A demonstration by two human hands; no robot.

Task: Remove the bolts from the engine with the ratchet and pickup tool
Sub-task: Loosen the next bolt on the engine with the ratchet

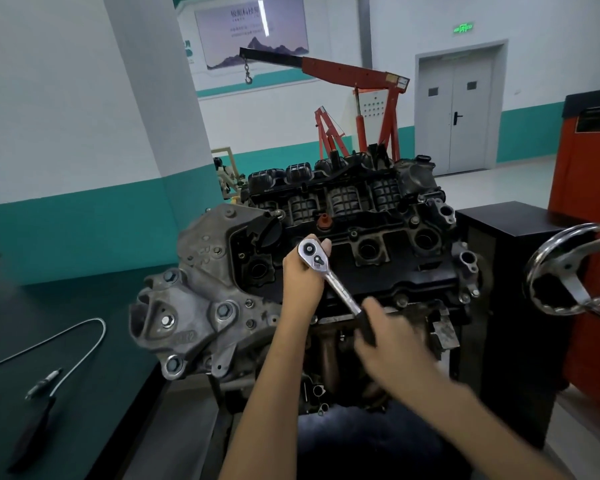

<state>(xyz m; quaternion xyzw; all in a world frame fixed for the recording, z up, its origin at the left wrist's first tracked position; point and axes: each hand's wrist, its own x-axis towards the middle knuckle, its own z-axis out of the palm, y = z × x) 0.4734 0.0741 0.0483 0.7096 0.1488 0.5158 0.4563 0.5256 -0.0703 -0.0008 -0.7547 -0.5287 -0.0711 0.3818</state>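
The engine (361, 216) stands on a stand in the middle, its black valve cover facing up. A chrome ratchet (329, 275) sits head-down on the cover near a spark plug well. My left hand (300, 275) wraps around the ratchet's head from below and holds it in place. My right hand (388, 337), blurred, grips the ratchet's black handle at the engine's near edge. What the ratchet sits on is hidden under its head. The flexible pickup tool (63, 344) lies on the dark bench at left, with a black handle and a thin silver shaft bent in a loop.
A dark workbench (94, 299) fills the lower left. A chrome handwheel (572, 271) and a black cabinet (513, 271) stand right of the engine. A red cabinet (589, 188) stands at the far right, a red engine crane (361, 98) behind the engine, grey double doors beyond.
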